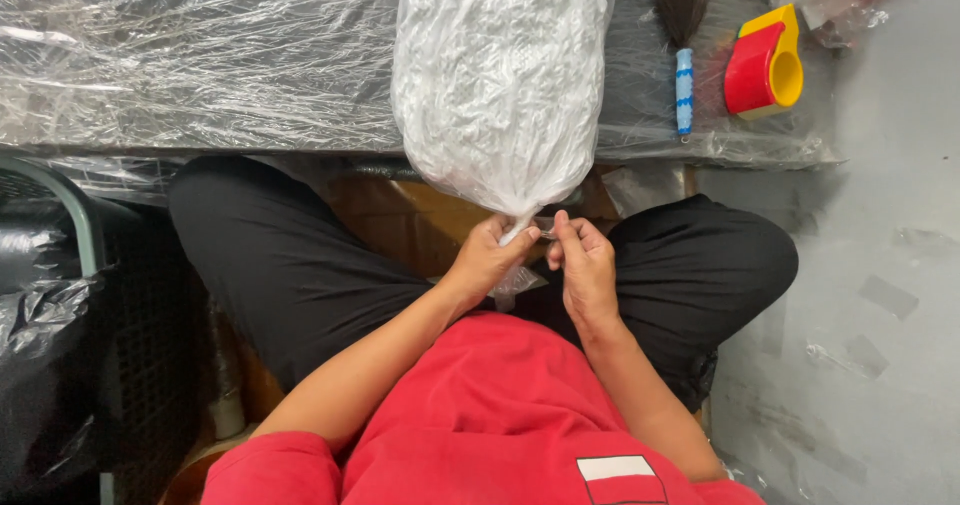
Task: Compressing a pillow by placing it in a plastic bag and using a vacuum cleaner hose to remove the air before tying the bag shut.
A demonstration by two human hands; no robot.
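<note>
The left hand (487,260) pinched the gathered neck of the white bag (500,75). The right hand (585,265) pinched it too — fingers closed. A tape dispenser (765,65) lay far right on the table (200,55).

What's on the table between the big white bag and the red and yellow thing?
In the head view, a brush lies between the big white bag and the red and yellow tape dispenser: dark bristles pointing away, blue-and-white handle toward the person, on the plastic-covered table.
</note>
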